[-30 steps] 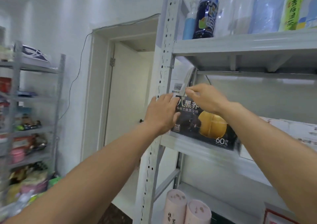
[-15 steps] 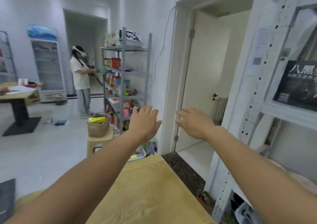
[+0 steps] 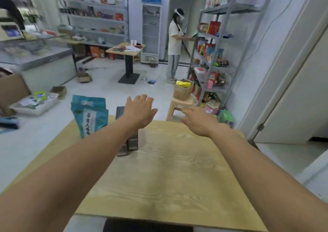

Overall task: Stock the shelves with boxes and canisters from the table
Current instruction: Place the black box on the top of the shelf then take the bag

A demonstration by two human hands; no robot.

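Observation:
Both my arms reach out over a light wooden table. My left hand hovers open, fingers spread, just above dark upright boxes near the table's far left; my wrist hides much of them. Teal packages with white labels stand at the far left corner. My right hand is open too, fingers straight, over the far right part of the table, holding nothing.
A person stands at a grey metal shelf full of goods on the right. A beige stool with a cardboard box stands beyond the table. A second table, a fridge and a white tray lie further off.
I let go of the black box on the shelf and turned left to the table. Both hands, now empty, moved from the shelf to above the table.

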